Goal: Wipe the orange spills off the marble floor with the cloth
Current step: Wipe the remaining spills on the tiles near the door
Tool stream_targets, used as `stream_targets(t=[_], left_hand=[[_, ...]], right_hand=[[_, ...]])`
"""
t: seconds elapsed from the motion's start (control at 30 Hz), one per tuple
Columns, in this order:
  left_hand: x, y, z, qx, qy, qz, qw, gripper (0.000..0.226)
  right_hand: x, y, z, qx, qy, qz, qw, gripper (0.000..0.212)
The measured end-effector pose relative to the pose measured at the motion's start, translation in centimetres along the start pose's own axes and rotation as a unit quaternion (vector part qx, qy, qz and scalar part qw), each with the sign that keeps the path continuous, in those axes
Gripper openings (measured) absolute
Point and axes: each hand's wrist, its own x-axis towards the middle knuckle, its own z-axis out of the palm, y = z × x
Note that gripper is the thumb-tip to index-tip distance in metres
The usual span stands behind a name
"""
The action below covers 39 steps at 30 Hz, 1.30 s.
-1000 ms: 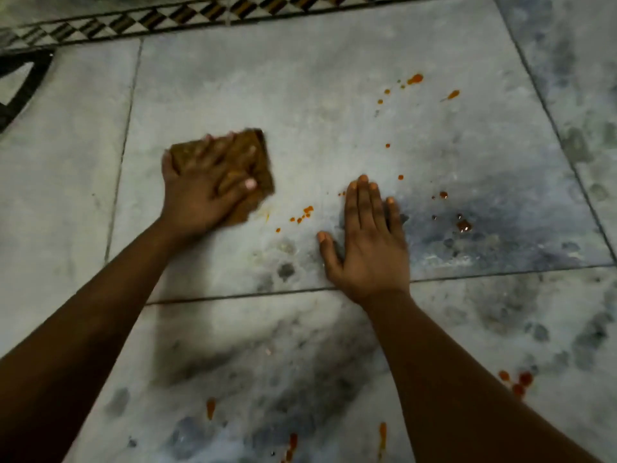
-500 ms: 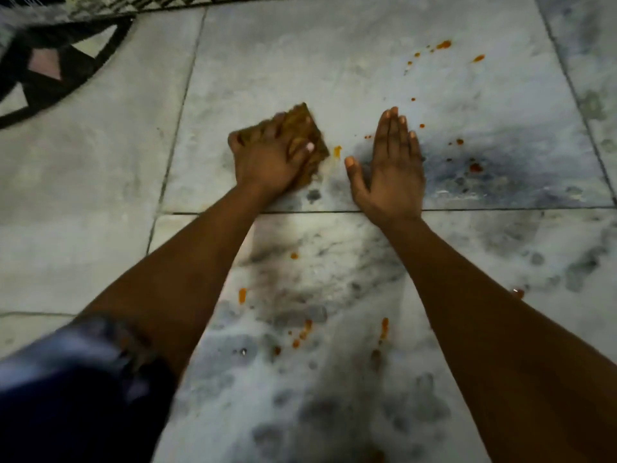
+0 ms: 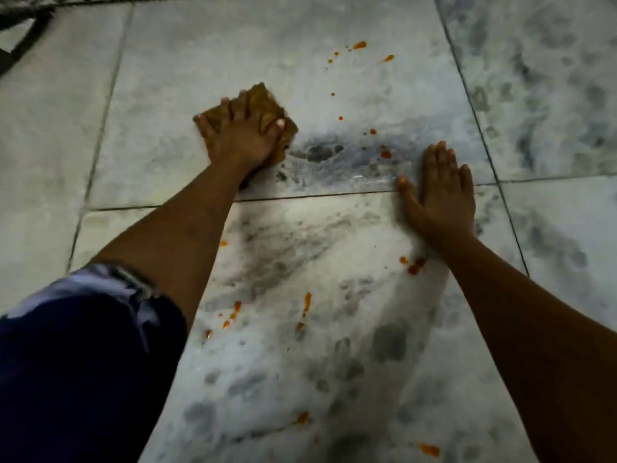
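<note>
Your left hand presses the cloth flat on the marble floor, fingers spread apart on it. The cloth is brown, folded and stained orange. Your right hand lies flat, fingers together, near orange spills.

- the marble floor is pale slabs veined with grey, split by dark grout lines.
- a brown cloth lies flat on the far slab, under the left hand.
- the right hand rests flat across a grout line.
- orange spills dot both slabs: small drops beyond the hands, streaks and blobs nearer the camera.
</note>
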Motion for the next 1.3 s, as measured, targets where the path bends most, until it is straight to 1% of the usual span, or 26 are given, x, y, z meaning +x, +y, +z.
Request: stream_targets(t=[0.03, 0.1, 0.17, 0.2, 0.23, 0.3, 0.37, 0.43, 0.47, 0.53, 0.63, 0.67, 0.7, 0.73, 0.8, 0.9, 0.97, 1.03, 1.07, 1.13, 1.2, 1.23, 1.27, 1.3], left_hand=[[0.0, 0.9, 0.0, 0.005, 0.001, 0.016, 1.0, 0.065], [-1.7, 1.3, 0.2, 0.019, 0.024, 0.097, 0.995, 0.061], [-4.6, -0.5, 0.2, 0.037, 0.06, 0.192, 0.979, 0.061], [-5.7, -2.0, 0.1, 0.049, 0.074, 0.213, 0.973, 0.062], [-6.1, -3.5, 0.0, 0.06, 0.088, 0.198, 0.974, 0.063], [-4.5, -5.2, -0.2, 0.05, 0.094, 0.099, 0.989, 0.064], [-1.1, -4.1, -0.3, 0.014, 0.065, 0.008, 0.998, 0.061], [1.7, -1.1, -0.3, -0.002, 0.041, -0.015, 0.999, 0.06], [2.4, 0.5, -0.3, -0.007, 0.032, -0.006, 0.999, 0.06], [1.6, 2.6, 0.1, -0.005, 0.019, 0.05, 0.999, 0.062], [-4.3, 1.7, 1.0, 0.009, 0.043, 0.163, 0.986, 0.067], [-5.9, 0.8, 1.1, 0.0, 0.046, 0.183, 0.982, 0.066], [-6.7, 0.0, 1.1, -0.008, 0.044, 0.187, 0.981, 0.065], [-6.6, -0.8, 1.1, -0.016, 0.042, 0.174, 0.984, 0.065], [-4.3, -0.3, 0.8, -0.017, 0.043, 0.12, 0.992, 0.065], [1.6, 2.9, 0.1, -0.025, 0.049, 0.042, 0.998, 0.058], [5.9, 5.9, -0.2, -0.036, 0.036, 0.028, 0.998, 0.057], [8.4, 9.1, -0.3, -0.039, 0.03, 0.04, 0.998, 0.058], [8.6, 10.3, -0.1, -0.037, 0.029, 0.06, 0.997, 0.059], [6.8, 11.3, 0.4, -0.022, 0.034, 0.132, 0.99, 0.065], [3.7, 10.2, 1.0, -0.024, 0.047, 0.206, 0.977, 0.074], [2.4, 9.2, 1.2, -0.032, 0.047, 0.221, 0.974, 0.077], [1.9, 8.5, 1.4, -0.032, 0.05, 0.216, 0.975, 0.077], [2.4, 8.1, 1.4, -0.029, 0.056, 0.194, 0.979, 0.076]], right_hand=[[0.0, 0.0, 0.1, -0.003, -0.002, 0.001, 1.0, 0.081], [0.1, 0.0, 0.0, -0.006, 0.003, 0.0, 1.0, 0.082], [0.2, 0.0, 0.0, -0.006, 0.011, 0.0, 1.0, 0.084], [0.2, 0.0, 0.0, -0.007, 0.014, 0.0, 1.0, 0.085], [0.2, -0.1, 0.0, -0.008, 0.013, 0.0, 1.0, 0.086], [0.2, 0.0, 0.2, -0.013, 0.011, 0.001, 1.0, 0.087], [0.2, 0.0, 0.2, -0.018, 0.01, 0.003, 1.0, 0.086], [0.3, -0.1, 0.2, -0.017, 0.01, 0.004, 1.0, 0.085], [0.2, -0.1, 0.2, -0.015, 0.009, 0.005, 1.0, 0.085], [0.3, -0.2, 0.0, -0.013, 0.004, 0.005, 1.0, 0.085], [0.2, -0.2, -0.2, -0.006, 0.007, 0.005, 1.0, 0.083], [0.3, -0.2, -0.3, -0.003, 0.007, 0.007, 1.0, 0.083], [0.3, -0.1, -0.4, -0.002, 0.008, 0.009, 1.0, 0.082], [0.2, -0.3, -0.3, -0.002, 0.009, 0.01, 1.0, 0.082], [0.1, -0.2, -0.2, -0.007, 0.007, 0.01, 1.0, 0.082], [0.2, -0.2, -0.1, -0.007, 0.009, 0.012, 1.0, 0.081], [0.2, -0.2, 0.0, -0.009, 0.013, 0.014, 1.0, 0.08], [0.3, -0.2, 0.0, -0.011, 0.018, 0.014, 1.0, 0.08], [0.3, -0.3, 0.0, -0.012, 0.02, 0.014, 1.0, 0.079], [0.3, -0.3, -0.1, -0.008, 0.023, 0.012, 1.0, 0.079], [0.2, -0.3, -0.2, -0.006, 0.024, 0.016, 1.0, 0.079], [0.2, -0.4, -0.2, -0.006, 0.023, 0.015, 1.0, 0.079], [0.2, -0.4, -0.2, -0.004, 0.022, 0.016, 1.0, 0.079], [0.2, -0.4, -0.3, -0.003, 0.021, 0.016, 1.0, 0.079]])
